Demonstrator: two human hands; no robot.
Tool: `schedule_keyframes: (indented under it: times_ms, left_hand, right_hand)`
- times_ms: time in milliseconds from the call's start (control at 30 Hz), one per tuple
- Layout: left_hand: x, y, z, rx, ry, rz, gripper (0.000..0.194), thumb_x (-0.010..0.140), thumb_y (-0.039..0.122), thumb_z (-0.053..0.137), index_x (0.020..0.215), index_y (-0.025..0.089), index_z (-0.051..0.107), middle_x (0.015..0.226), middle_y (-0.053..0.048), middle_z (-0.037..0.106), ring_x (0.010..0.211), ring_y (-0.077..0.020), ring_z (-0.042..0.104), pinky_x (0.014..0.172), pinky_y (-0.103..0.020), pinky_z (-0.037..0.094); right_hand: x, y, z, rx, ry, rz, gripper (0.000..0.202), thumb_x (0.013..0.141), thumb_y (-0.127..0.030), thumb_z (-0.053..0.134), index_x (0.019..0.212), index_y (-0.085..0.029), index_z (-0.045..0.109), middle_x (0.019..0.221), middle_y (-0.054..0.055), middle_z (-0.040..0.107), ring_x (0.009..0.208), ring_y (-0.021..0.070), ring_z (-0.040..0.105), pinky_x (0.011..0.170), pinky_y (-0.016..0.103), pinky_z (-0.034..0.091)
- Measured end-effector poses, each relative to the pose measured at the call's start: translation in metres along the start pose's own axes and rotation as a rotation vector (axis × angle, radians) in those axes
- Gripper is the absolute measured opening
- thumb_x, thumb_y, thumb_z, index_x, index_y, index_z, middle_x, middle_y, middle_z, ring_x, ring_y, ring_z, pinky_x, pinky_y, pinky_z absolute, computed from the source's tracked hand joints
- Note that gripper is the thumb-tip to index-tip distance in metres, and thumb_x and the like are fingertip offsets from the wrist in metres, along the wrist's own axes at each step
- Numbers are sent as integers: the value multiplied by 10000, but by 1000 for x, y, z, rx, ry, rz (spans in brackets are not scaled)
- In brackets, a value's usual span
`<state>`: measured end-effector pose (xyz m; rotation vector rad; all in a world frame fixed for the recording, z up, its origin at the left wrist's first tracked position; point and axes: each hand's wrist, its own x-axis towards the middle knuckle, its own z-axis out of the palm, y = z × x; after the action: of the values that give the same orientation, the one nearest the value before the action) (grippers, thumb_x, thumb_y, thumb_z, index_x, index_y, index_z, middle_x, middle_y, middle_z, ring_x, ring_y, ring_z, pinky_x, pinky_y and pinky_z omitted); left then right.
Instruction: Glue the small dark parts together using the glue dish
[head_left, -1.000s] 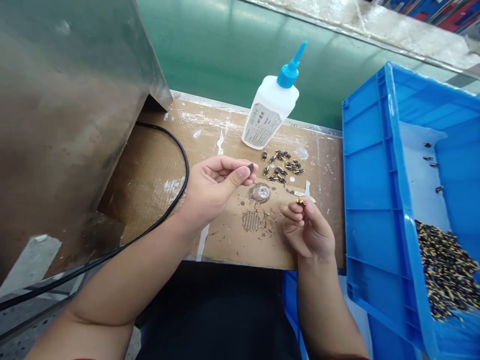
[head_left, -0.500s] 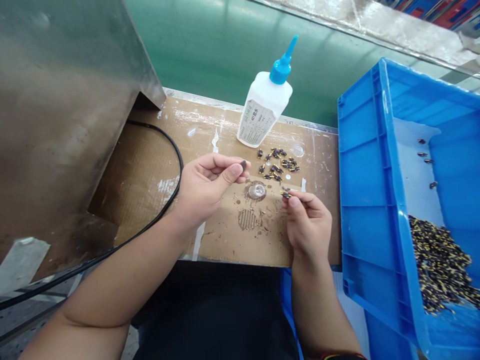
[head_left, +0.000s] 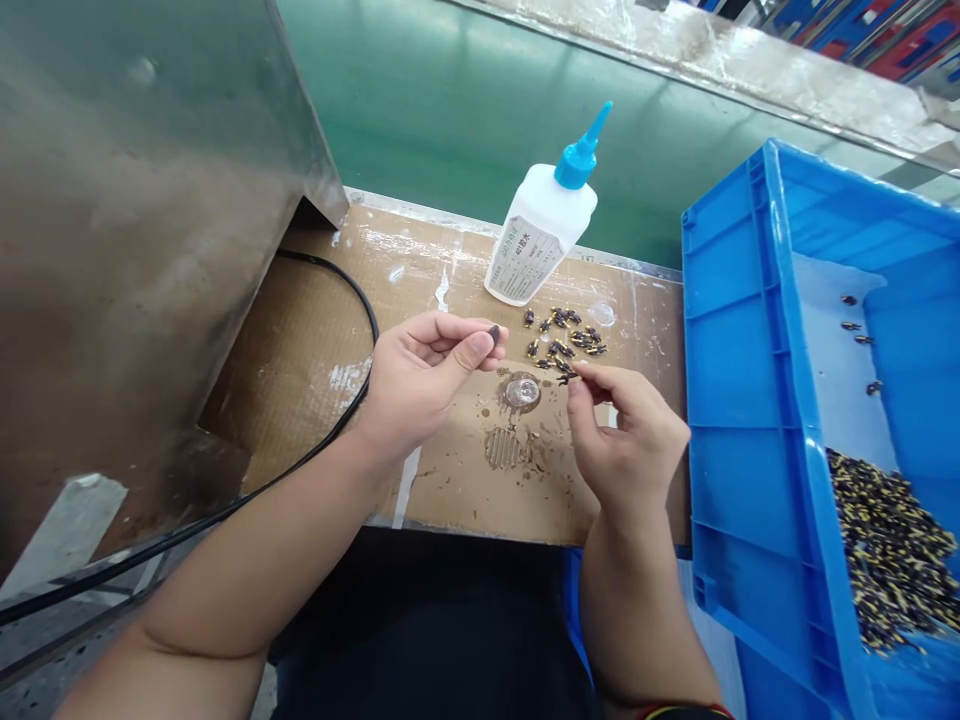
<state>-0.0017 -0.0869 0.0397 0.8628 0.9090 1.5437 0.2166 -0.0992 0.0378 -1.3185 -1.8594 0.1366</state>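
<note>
My left hand (head_left: 427,370) pinches a small dark piece (head_left: 494,335) between thumb and fingertips, above the cardboard. On the other side, my right hand (head_left: 626,425) is closed in a pinch on a small black part with brass-coloured ends (head_left: 567,377). Just beyond the fingertips lie several loose black-and-brass parts (head_left: 561,348) in a loose cluster. Between the hands sits a small clear round cap or blob (head_left: 521,391) in a wet patch on the cardboard (head_left: 457,480). A white glue bottle (head_left: 536,240) with a blue nozzle stands upright behind the cluster.
To the right stands a blue crate (head_left: 750,400) holding a heap of the same black-and-brass parts (head_left: 892,550). A metal housing (head_left: 150,220) rises at the left, with a black cable (head_left: 360,390) curving over the cardboard. Behind runs a green surface (head_left: 420,110).
My right hand has moved up toward the loose parts and turned, its fingertips still pinched. My left hand keeps its pinch. The whole view has shifted slightly.
</note>
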Motion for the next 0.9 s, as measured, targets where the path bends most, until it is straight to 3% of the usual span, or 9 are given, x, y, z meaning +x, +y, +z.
schedule_keyframes:
  times_ms: [167,400,533,667,900]
  left_hand:
    - [3,-1,-2,-14,23,17,203,864,352,932,916,185,829,963,-69,842,816,-141,798,787,-241,692]
    - [5,-1,-3,-19,55,20,252,837,391,951,905,181,827,959,-80,842,805,-148,795,787,-259,691]
    - [6,0,-3,-23,61,34,246,843,383,947,913,181,827,961,-77,841,811,-146,794,788,-255,687]
    - [6,-1,-3,-27,49,38,232,852,377,939,912,185,823,958,-72,840,817,-144,793,783,-249,681]
    - [5,2,-3,16,68,43,313,819,446,956,909,183,812,953,-73,836,828,-157,793,804,-277,687]
  right_hand:
    - [19,10,-10,-30,-141,-113,104,1032,-180,700,1060,-226,789,1010,31,826,804,190,760,753,333,632]
    - [52,18,-1,-42,-345,-352,114,1051,-213,688,1004,-218,791,929,27,810,814,210,763,710,335,594]
    - [50,22,-2,61,-384,-323,91,1038,-204,700,1020,-227,786,969,13,813,822,185,761,731,321,591]
    - [35,25,-7,110,-333,-261,108,1032,-178,692,1041,-230,786,973,17,811,856,186,763,754,332,606]
    - [31,25,-8,123,-346,-272,138,1026,-181,680,1037,-249,800,1006,24,819,889,198,773,790,365,638]
